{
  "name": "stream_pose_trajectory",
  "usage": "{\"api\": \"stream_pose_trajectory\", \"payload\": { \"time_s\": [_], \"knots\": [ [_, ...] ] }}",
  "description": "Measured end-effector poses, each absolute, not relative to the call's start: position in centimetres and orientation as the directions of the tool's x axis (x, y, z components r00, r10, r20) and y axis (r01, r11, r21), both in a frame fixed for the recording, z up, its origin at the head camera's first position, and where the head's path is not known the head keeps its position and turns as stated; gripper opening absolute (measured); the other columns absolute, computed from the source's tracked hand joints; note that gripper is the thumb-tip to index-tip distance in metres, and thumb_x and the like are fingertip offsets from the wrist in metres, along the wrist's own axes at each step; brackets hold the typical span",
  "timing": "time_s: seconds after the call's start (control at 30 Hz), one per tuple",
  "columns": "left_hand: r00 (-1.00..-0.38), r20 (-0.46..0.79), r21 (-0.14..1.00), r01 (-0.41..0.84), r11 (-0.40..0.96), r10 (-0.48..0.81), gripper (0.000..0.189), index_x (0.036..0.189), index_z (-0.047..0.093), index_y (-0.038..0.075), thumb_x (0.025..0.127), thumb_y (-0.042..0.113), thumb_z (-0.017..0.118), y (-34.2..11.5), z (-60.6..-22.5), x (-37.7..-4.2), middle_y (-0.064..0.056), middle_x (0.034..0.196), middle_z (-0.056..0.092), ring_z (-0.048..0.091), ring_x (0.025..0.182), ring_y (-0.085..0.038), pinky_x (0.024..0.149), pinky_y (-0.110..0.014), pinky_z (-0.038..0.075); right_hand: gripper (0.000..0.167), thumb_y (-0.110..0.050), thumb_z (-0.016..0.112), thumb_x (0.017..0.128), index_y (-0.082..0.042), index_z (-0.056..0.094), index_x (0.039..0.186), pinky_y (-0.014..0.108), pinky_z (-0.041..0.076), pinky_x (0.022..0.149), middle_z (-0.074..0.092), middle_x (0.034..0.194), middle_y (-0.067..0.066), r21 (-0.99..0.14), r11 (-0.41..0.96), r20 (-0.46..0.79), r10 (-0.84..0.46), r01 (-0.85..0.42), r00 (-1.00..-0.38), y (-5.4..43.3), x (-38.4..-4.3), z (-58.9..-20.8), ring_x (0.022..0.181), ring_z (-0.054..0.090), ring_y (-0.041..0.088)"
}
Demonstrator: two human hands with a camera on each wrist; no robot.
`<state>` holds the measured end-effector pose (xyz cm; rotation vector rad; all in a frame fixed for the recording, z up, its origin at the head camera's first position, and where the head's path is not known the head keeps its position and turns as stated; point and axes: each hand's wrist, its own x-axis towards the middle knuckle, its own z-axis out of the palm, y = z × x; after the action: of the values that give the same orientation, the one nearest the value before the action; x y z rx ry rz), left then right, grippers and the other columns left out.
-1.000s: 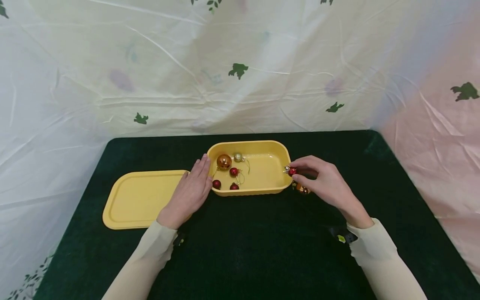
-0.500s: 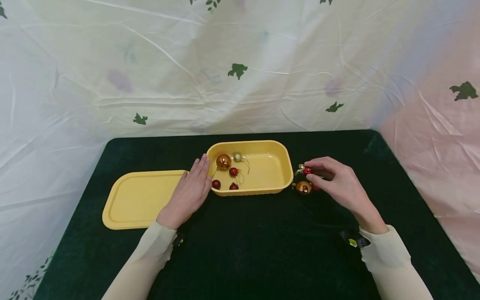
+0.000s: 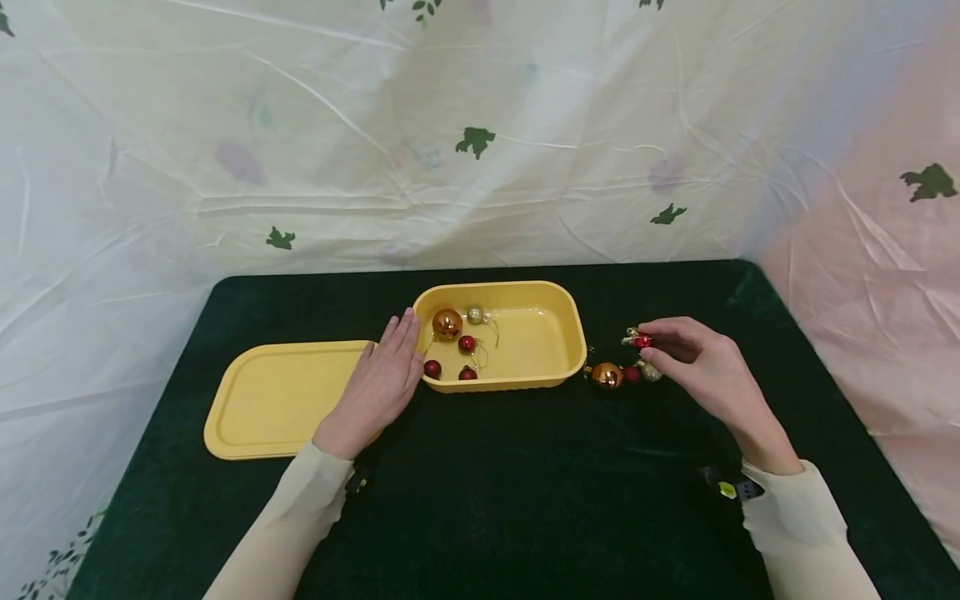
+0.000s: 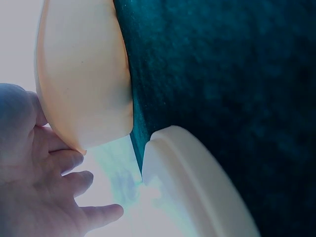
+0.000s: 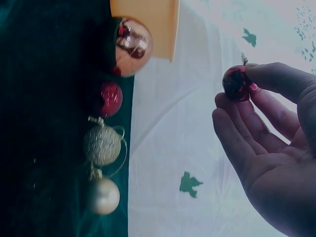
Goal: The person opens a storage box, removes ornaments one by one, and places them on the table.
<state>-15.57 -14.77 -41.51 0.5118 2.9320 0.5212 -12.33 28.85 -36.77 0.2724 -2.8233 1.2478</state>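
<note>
In the head view, the right hand (image 3: 708, 367), pinching a red ball (image 3: 642, 341), has drawn farther right of the box (image 3: 528, 340), so that ball now seems clear of it; left wrist, the left hand (image 4: 39, 185) touches the box with extended fingers; right wrist, loose balls (image 5: 102, 144) line up right of the box.

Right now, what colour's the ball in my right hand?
Shiny red ball, clearest in the right wrist view.
</note>
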Motion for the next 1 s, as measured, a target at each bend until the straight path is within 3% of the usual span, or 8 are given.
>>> {"api": "stream_pose_trajectory", "payload": {
  "time_s": [0.3,1.0],
  "knots": [
    [-0.936,-0.061,0.356,0.305,0.883,0.348,0.064,0.167,0.011,0.009,0.113,0.035,0.034,-14.7,-41.5,-15.6,-0.006,0.174,0.003,0.007,0.159,-0.029,0.122,-0.065,0.019,0.035,-0.029,0.067,0.103,-0.012,0.067,0.134,0.011,0.054,0.077,0.067,0.124,0.009,-0.74,0.659,0.102,-0.09,-0.136,-0.991,30.6,-12.2,-37.4,0.098,0.065,-0.003],
    [-0.934,-0.049,0.346,0.316,0.883,0.353,0.064,0.166,0.014,0.007,0.113,0.035,0.035,-14.7,-41.7,-15.6,-0.007,0.174,0.005,0.009,0.159,-0.029,0.121,-0.065,0.02,0.04,-0.031,0.068,0.102,-0.007,0.066,0.134,0.004,0.048,0.077,0.067,0.126,0.016,-0.717,0.695,0.07,0.001,-0.05,-0.998,33.9,-11.9,-38.8,0.096,0.059,-0.014]
  ]
}}
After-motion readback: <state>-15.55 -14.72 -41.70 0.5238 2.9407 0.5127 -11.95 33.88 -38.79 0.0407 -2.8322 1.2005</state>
